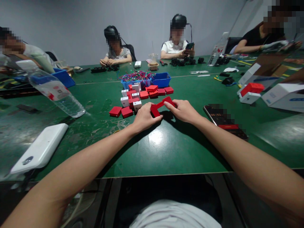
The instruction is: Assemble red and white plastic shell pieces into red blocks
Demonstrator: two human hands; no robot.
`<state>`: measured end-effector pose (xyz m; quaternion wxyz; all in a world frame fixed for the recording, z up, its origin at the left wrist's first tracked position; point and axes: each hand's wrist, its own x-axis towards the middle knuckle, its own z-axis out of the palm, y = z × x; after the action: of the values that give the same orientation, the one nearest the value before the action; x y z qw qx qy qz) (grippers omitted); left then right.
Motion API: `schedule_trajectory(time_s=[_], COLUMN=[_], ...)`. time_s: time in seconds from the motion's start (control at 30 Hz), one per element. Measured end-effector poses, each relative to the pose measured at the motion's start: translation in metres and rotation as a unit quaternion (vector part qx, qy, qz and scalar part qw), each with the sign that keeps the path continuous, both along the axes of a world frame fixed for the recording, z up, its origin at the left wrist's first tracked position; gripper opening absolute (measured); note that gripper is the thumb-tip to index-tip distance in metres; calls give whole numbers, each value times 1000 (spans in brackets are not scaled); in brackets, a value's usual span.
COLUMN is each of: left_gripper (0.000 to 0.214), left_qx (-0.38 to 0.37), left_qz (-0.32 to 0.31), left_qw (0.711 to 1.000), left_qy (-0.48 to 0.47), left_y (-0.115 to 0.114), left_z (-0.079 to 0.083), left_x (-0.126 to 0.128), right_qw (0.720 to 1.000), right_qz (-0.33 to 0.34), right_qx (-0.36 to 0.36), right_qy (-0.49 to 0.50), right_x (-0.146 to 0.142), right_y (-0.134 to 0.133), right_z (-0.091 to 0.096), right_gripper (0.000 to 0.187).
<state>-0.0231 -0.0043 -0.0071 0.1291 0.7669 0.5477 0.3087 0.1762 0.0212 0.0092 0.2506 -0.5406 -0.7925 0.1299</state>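
Note:
Both of my hands hold one red box piece (162, 105) just above the green table (166, 148). My left hand (145, 118) is closed on its near left end. My right hand (182, 110) pinches its far right end. Just beyond my hands lies a cluster of red and white small boxes (137, 98), some stacked, some flat. Behind them stand two blue bins (161, 79), one heaped with coloured wires (136, 76).
A phone (223, 120) lies right of my right hand. A white power bank (40, 148) and a lying water bottle (54, 90) are at left. White and red boxes (251, 91) sit at right. Several other people sit around the table's far and side edges.

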Motion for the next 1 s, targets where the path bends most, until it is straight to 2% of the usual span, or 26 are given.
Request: schedule_trajectory(time_s=[0.13, 0.27, 0.43, 0.53, 0.67, 0.73, 0.83, 1.0], left_gripper=[47, 53, 44, 42, 42, 42, 44, 51], left_qx=[-14, 3, 18, 7, 3, 7, 10, -31], left_qz=[-6, -21, -38, -29, -33, -37, -29, -2], left_qw=[1000, 996, 991, 991, 989, 988, 986, 982], left_qy=[-27, -82, -126, -132, -145, -151, -163, -185], left_y=[-1, -2, 0, 1, 1, 1, 0, 0], left_z=[0, 0, -2, -2, -2, -1, 0, 2], left_x=[1, 1, 0, -1, -1, 0, 0, 0], right_qw=[1000, 999, 996, 996, 992, 992, 992, 994], right_qz=[10, 34, 64, 80, 119, 127, 123, 105], right_qx=[-24, -41, -60, -37, -21, -20, -13, 0], right_qy=[-13, -10, -10, -24, -24, -22, -25, -25], right_x=[1, 2, 4, 6, 10, 11, 12, 9], right_y=[1, 1, 1, 1, 2, 4, 5, 4], right_z=[1, 3, 4, 3, -1, -3, -5, -5], right_gripper=[57, 60, 63, 57, 35, 30, 29, 33])
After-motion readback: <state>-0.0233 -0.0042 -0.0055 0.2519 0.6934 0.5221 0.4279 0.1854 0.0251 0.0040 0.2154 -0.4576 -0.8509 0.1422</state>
